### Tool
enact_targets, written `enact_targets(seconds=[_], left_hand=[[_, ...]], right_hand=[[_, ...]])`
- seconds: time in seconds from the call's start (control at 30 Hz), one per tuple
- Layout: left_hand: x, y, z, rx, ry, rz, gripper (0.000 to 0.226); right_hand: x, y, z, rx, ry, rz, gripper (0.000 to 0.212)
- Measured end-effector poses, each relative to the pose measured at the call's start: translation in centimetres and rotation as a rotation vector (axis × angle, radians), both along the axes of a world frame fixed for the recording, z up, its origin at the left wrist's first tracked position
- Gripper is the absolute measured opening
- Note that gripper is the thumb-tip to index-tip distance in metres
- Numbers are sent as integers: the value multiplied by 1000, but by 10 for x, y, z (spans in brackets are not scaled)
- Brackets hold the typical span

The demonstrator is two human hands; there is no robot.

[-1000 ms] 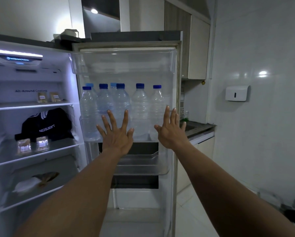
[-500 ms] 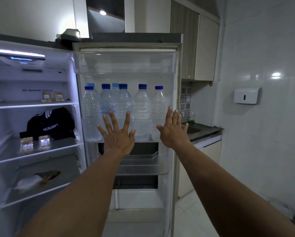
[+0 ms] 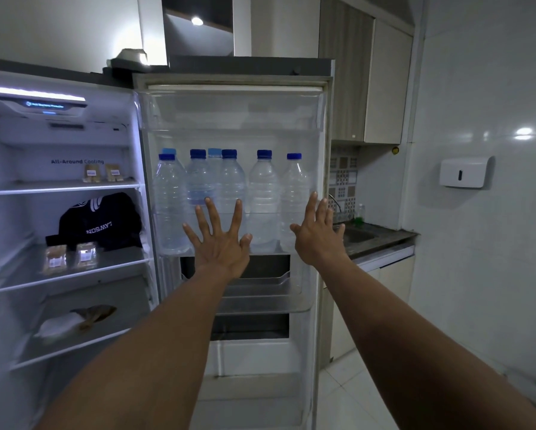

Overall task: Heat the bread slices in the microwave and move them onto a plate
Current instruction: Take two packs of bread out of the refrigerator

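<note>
- Two bare forearms reach forward from the bottom of the view. The left hand [image 3: 218,243] and right hand [image 3: 318,237] are held up well apart, fingers straight and fanned, and neither holds anything.
- Just beyond them is the open fridge door [image 3: 235,110], its bin lined with water bottles [image 3: 262,193]. I cannot tell whether the palms touch the bin.
- Left of the door, on the lit middle shelf, two clear packets [image 3: 55,259] lie side by side in front of a dark bag [image 3: 100,223]. Two similar ones [image 3: 93,174] stand on the shelf above.
- These are probably the bread slices, though they are too small to be sure.
- If so, they should be light, soft and easily crushed in slippery film. A loose hold across the flat faces or by the wrapper's edge suits them.
- Farther right are a counter [image 3: 381,240] and a wall dispenser [image 3: 464,172]. No microwave or plate is in view.
</note>
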State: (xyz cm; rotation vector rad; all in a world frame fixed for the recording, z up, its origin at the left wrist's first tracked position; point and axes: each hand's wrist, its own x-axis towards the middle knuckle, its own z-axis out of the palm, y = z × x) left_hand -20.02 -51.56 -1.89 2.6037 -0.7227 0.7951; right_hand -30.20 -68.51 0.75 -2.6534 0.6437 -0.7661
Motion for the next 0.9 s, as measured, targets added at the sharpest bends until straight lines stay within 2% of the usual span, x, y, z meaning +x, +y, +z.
enact_targets(seconds=[0.7,0.9], left_hand=[[8,-28,8,102,-17,87,72],[7,-20,6,72,-94,52,70]], right_hand=[[16,-24,2,36,39,10,84],[11,-6,1,-114,-21,-16,90]])
